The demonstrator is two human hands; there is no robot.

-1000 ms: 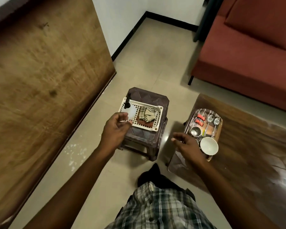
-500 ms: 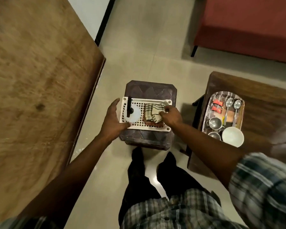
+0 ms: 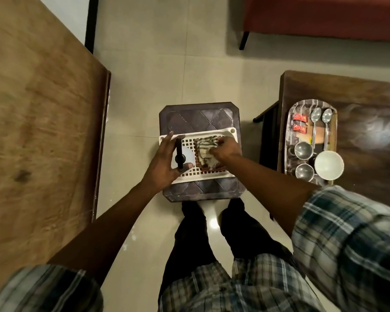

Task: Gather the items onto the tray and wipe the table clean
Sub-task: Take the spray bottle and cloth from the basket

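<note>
A white slotted basket [image 3: 214,176] lies on a dark plastic stool [image 3: 200,115]. In it stand a white spray bottle with a black nozzle [image 3: 181,158] and a folded striped cloth [image 3: 206,146]. My left hand [image 3: 164,163] is wrapped round the bottle, thumb below it and fingers on its far side. My right hand [image 3: 226,149] grips the cloth from the right. On the dark wooden table [image 3: 369,95] at the right lies an oval tray [image 3: 289,140] with two spoons [image 3: 315,122], red packets [image 3: 300,123], two steel cups [image 3: 303,150] and a white bowl [image 3: 328,165].
A large wooden tabletop [image 3: 38,113] fills the left side. A red sofa [image 3: 324,16] stands at the top right. My legs stand on the tiled floor just in front of the stool.
The view has moved closer over the stool. My left hand has closed round the spray bottle and my right hand has settled onto the cloth and gripped it.
</note>
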